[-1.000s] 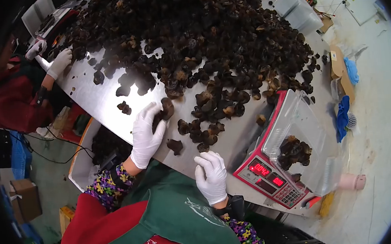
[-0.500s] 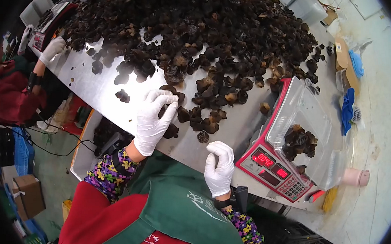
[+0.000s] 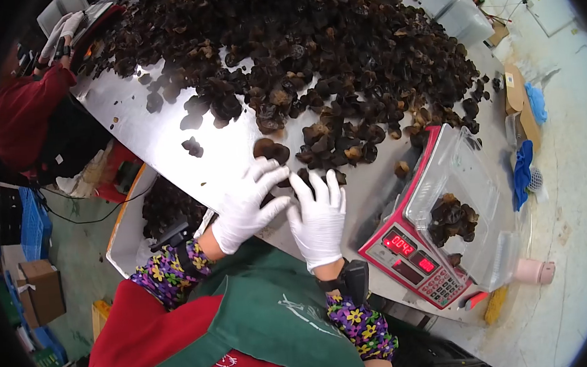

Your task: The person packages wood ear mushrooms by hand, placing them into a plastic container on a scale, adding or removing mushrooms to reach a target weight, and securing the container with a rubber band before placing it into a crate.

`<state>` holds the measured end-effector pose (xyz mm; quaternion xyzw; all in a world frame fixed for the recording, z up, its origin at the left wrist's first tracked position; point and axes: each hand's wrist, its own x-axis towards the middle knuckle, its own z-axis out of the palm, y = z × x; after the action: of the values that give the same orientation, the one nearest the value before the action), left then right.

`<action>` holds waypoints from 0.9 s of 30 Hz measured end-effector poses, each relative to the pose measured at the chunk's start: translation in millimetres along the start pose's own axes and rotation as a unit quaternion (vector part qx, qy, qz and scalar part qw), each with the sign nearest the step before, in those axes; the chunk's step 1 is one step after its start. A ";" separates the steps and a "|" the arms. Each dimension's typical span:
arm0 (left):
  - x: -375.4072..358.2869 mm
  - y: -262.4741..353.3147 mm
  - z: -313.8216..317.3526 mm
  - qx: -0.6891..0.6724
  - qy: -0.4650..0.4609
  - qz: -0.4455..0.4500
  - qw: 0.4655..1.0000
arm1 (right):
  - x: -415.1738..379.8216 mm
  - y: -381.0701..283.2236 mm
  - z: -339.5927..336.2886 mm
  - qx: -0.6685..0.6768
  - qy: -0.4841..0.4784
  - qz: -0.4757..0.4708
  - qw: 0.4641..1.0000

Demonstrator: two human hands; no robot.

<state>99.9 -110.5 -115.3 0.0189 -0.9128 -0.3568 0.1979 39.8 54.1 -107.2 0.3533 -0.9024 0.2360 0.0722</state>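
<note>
Here, dark, curled fungus-like pieces (image 3: 335, 146) lie in a loose cluster on the metal table (image 3: 155, 136), just beyond the person's gloved fingers. The left hand (image 3: 247, 206) is open, its fingers spread and its thumb apart, with some dark material visible between thumb and fingers. The right hand (image 3: 319, 221) is open too, fingers slightly parted and pointing away from the body, with dark pieces partly hidden behind their tips. Whether either hand touches the pieces cannot be told. The two hands are close together, the left thumb near the right hand.

A rounded dark piece (image 3: 270, 149) lies just past the left fingertips, and a smaller piece (image 3: 193, 147) sits apart to the left. Farther out, a broad heap (image 3: 290, 52) covers the far part of the table. To the right of the hands stands a red-rimmed scale (image 3: 396, 246) with lit red digits, bearing a clear plastic container (image 3: 433, 162) that holds a dark clump (image 3: 453, 219). Beyond the scale, a blue cloth (image 3: 523, 176) lies near a pink cylindrical object (image 3: 535, 271). On the left, a white bin (image 3: 125, 237) holds more dark pieces, and a co-worker in red (image 3: 27, 125) has gloved hands by the table's far corner.
</note>
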 end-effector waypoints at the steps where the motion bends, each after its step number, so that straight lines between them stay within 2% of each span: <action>1: -1.1 7.8 -0.4 -0.004 -0.015 0.004 1.000 | -3.9 3.6 4.0 0.047 0.048 0.000 0.998; 3: -13.3 10.7 12.3 0.015 -0.052 0.048 0.997 | -22.5 6.5 3.5 0.086 0.096 0.017 0.991; 5: -13.5 18.8 13.3 0.022 -0.060 0.091 0.994 | -38.7 4.5 -6.1 0.090 0.102 0.039 0.990; 7: -10.1 19.8 17.4 -0.015 -0.077 0.059 0.995 | -49.9 5.8 -8.7 0.081 0.105 0.048 0.990; 9: 4.9 21.3 18.1 0.078 0.013 0.070 0.994 | -55.3 5.2 -10.5 0.104 0.137 0.081 0.982; 11: 25.8 21.6 22.0 0.099 0.035 0.052 0.993 | -52.8 8.6 -8.9 0.099 0.140 0.085 0.982; 13: 53.5 20.6 25.7 0.100 0.024 0.065 0.993 | -45.9 9.2 -7.3 0.100 0.156 0.086 0.979; 15: 68.7 20.8 32.3 0.119 0.051 0.077 0.989 | -39.2 7.7 -9.3 0.090 0.155 0.088 0.980; 17: 71.9 8.9 44.7 0.004 -0.052 0.101 0.993 | -34.1 7.1 -13.8 0.034 0.126 0.104 0.986; 19: 57.7 11.9 42.1 0.068 -0.013 0.156 0.985 | -41.4 12.2 -12.7 0.037 0.116 0.098 0.988; 21: 39.7 13.6 31.1 0.058 0.050 0.167 0.983 | -51.6 13.3 -10.6 0.068 0.109 0.080 0.988; 24: 15.2 12.1 12.4 0.099 0.119 0.062 0.986 | -57.6 9.9 -11.3 0.092 0.117 0.083 0.985; 27: 2.4 9.6 -3.3 0.109 0.112 -0.022 0.987 | -59.8 12.0 -11.4 0.104 0.108 0.074 0.986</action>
<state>99.9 -105.9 -105.9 0.1003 -0.9175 -0.2555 0.2878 75.6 103.3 -119.4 0.2635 -0.8836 0.3698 0.1146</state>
